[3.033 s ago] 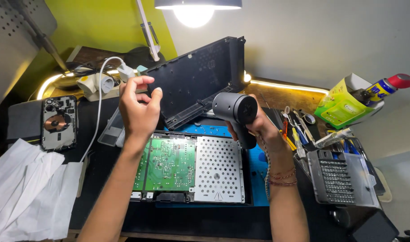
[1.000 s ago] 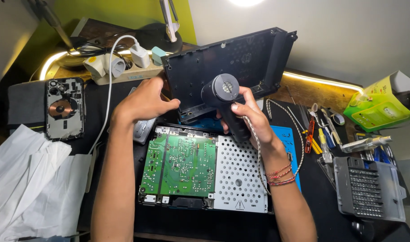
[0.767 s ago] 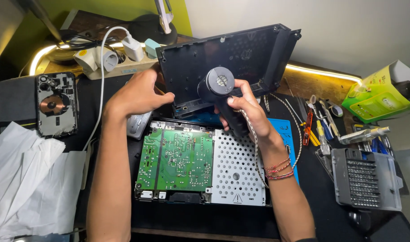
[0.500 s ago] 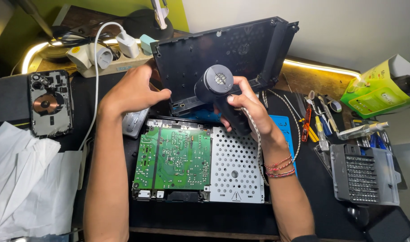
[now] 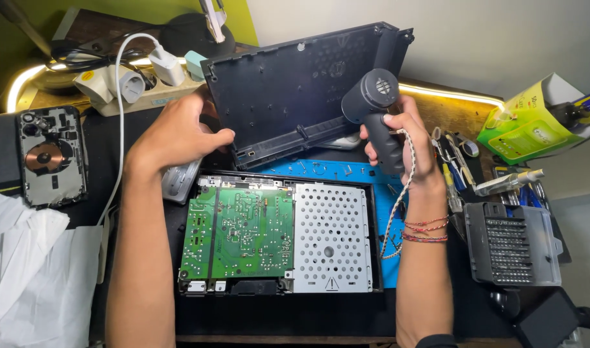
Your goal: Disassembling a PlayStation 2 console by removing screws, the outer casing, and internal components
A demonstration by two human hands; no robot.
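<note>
Item one, the black plastic cover [image 5: 295, 90]: a broad, shallow panel stood on its long edge at twelve o'clock of the opened device, leaning back and tilted. I judge it light and fairly stiff but liable to flex, with thin clips and posts that could snap; best held by its outer rim, not the ribbed inside. My left hand [image 5: 179, 132] is curled against its lower left corner at nine o'clock of the panel, steadying it; whether the fingers truly clamp the edge I cannot tell. Item two, the dark grey handheld blower [image 5: 378, 116]: my right hand [image 5: 404, 145] is wrapped tight round its grip, round head up near the panel's right part, a braided wrist cord [image 5: 398, 200] hanging down. Item three, the opened device on the bench: green circuit board [image 5: 240, 232] at left, perforated metal shield [image 5: 331, 235] touching it at three o'clock, blue work mat [image 5: 346, 171] beneath. Outward: a phone back shell [image 5: 50, 158] at nine o'clock, white cloth [image 5: 30, 270] at eight, power strip with plugs [image 5: 140, 80] at eleven, screwdriver bit case [image 5: 511, 241] at three, loose hand tools [image 5: 462, 174] and a green box [image 5: 533, 125] at two.
</note>
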